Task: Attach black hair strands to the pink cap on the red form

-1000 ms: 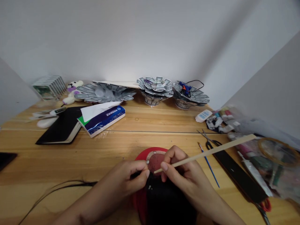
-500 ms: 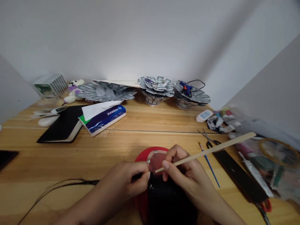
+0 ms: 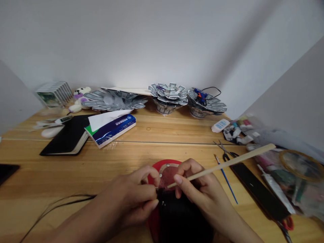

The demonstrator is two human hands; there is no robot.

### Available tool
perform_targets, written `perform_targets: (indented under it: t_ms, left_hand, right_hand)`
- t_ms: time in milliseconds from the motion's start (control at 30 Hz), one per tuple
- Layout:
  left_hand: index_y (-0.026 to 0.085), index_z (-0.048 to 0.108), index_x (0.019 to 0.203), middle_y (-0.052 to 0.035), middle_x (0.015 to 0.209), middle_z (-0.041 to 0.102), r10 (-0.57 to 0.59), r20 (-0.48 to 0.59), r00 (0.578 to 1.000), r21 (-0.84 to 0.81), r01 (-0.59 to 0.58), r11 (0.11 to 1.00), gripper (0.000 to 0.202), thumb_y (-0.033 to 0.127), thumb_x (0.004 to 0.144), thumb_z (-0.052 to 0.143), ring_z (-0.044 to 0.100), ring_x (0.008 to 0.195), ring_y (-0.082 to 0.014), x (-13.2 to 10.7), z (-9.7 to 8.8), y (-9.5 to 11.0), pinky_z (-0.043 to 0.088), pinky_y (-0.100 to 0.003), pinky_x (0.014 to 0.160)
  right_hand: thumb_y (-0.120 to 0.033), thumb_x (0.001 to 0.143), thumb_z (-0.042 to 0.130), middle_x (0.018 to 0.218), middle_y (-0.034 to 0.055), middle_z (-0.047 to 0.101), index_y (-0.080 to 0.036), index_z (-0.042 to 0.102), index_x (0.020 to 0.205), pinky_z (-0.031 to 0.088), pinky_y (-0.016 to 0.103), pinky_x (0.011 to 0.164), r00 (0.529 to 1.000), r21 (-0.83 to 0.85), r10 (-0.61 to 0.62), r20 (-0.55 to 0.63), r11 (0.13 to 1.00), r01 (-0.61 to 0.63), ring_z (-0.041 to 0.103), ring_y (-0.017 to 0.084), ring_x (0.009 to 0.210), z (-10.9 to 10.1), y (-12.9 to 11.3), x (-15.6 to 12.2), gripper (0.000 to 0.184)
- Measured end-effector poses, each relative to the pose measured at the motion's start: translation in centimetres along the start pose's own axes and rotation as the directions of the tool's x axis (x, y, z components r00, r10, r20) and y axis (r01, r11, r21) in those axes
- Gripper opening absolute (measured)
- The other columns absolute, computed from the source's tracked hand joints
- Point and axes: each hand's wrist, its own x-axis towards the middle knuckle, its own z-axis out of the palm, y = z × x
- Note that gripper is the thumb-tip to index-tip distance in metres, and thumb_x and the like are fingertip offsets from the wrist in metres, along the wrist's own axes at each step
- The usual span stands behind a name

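Observation:
A red rounded form sits at the table's front, with a dull red patch on top and a pale band around it bearing small white pinheads. Black hair covers its near side. My left hand is closed at the hair's upper left edge, its fingertips pinching a lock of black hair whose loose end trails out to the left past my forearm. My right hand grips a pale wooden chopstick like a pen. The chopstick's narrow tip meets the patch just above the hairline.
On the right lie a blue paintbrush, scissors, a long black strip and plastic bags. Farther back are a tissue pack, a black notebook, a white bottle and grey paper bowls.
My left hand has shifted slightly left, its index finger now raised and bent, and the trailing lock has shifted with it. My right hand and the chopstick have barely moved.

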Motion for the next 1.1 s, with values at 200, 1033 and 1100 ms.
perform_targets:
  t_ms: [200, 1033, 1100]
  left_hand:
    - [0.019, 0.065, 0.085, -0.0037, 0.091, 0.069, -0.037, 0.006, 0.999, -0.330, 0.037, 0.943, 0.025, 0.026, 0.101, 0.048, 0.062, 0.084, -0.0156, -0.2, 1.1, -1.5, 0.045, -0.024, 0.077]
    - [0.019, 0.047, 0.072, 0.0028, 0.073, 0.048, -0.262, 0.092, 0.961, -0.363, 0.277, 0.890, 0.032, 0.036, 0.098, 0.041, 0.044, 0.070, -0.0133, 0.3, 1.3, -1.3, 0.034, -0.024, 0.064]
    - [0.019, 0.046, 0.072, 0.0030, 0.072, 0.046, -0.267, 0.084, 0.960, -0.359, 0.279, 0.891, 0.032, 0.037, 0.098, 0.040, 0.042, 0.069, -0.0133, 0.2, 1.3, -1.3, 0.033, -0.024, 0.063]
  right_hand:
    - [-0.034, 0.099, 0.058, 0.073, -0.0008, 0.063, -0.022, 0.060, 0.079, 0.048, 0.023, 0.065, 0.999, 0.034, 0.042, -0.001, 0.999, -0.042, 0.062, 0.014, 0.068, 0.2, -0.1, 0.0, 0.023]
    - [-0.036, 0.100, 0.059, 0.083, 0.0012, 0.061, -0.023, 0.066, 0.078, 0.047, 0.023, 0.068, 0.999, 0.064, 0.031, 0.019, 0.997, -0.032, 0.059, 0.015, 0.076, -0.3, -0.3, -0.4, 0.027]
    - [-0.034, 0.101, 0.057, 0.085, 0.0012, 0.061, -0.023, 0.062, 0.075, 0.047, 0.024, 0.071, 1.000, 0.055, 0.003, 0.025, 0.998, -0.004, 0.059, 0.015, 0.079, -0.3, -0.2, -0.4, 0.029]
